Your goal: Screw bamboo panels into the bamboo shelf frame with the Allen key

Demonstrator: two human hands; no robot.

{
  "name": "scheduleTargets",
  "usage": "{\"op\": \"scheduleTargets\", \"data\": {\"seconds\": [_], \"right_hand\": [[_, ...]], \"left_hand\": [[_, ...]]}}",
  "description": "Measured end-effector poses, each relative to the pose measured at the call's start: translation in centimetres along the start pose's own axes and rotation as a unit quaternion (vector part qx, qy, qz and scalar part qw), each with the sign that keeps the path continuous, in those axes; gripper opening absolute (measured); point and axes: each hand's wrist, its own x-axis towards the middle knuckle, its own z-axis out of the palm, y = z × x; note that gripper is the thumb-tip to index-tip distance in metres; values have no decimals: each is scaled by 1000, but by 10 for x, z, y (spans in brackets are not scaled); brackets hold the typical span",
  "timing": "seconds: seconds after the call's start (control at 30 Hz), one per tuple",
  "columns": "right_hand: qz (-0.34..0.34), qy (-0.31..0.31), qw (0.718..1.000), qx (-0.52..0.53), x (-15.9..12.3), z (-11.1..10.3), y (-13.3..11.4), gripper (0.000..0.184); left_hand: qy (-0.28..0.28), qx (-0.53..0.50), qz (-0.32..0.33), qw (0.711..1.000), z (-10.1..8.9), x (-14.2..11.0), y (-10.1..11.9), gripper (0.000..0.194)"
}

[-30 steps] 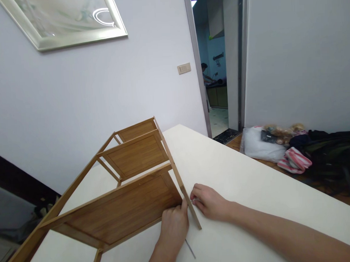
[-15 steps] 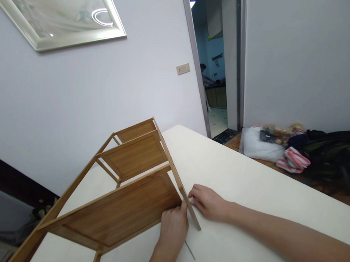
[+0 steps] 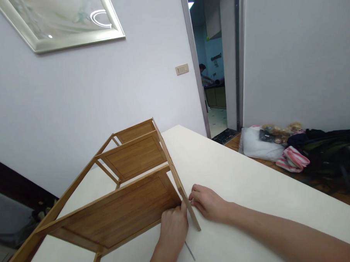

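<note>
A brown wooden shelf rack (image 3: 120,206) lies on its side on the white table (image 3: 238,182). My left hand (image 3: 173,225) is closed on the nearest shelf panel's lower corner, with its fingertips against the inner side of the rack's right leg. Below that hand a thin grey metal rod (image 3: 190,251) sticks out; whether the hand grips it is hidden. On the leg's outer side, my right hand (image 3: 208,202) has its fingers pinched together close to the wood. A tiny dark tip shows at its fingertips, too small to name.
A white plastic bag (image 3: 257,144), a red-striped cloth (image 3: 293,159) and dark bags (image 3: 335,151) lie on the floor at the right. Past the doorway (image 3: 214,67) a person is at a counter. A framed picture (image 3: 81,42) hangs on the wall.
The view has shifted very slightly. Both hands stay at the same leg, and a tiny dark tip now shows at my right fingertips.
</note>
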Motion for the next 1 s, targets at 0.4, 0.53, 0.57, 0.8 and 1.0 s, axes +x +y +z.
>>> {"op": "scheduleTargets", "data": {"seconds": [0.4,0.53,0.57,0.8,1.0], "right_hand": [[-18,-17,998,-52,3,5,2,19],[-19,-6,999,-42,0,4,2,16],[-16,0,999,-28,0,3,2,15],[-3,-5,1000,-16,3,3,1,15],[-19,-7,999,-44,2,4,1,14]], "left_hand": [[47,19,21,999,8,0,-3,32],[100,34,36,994,13,-3,-5,31],[116,38,38,992,14,-4,-5,31],[159,27,47,986,17,-5,-3,21],[219,18,59,974,23,-6,-8,18]]}}
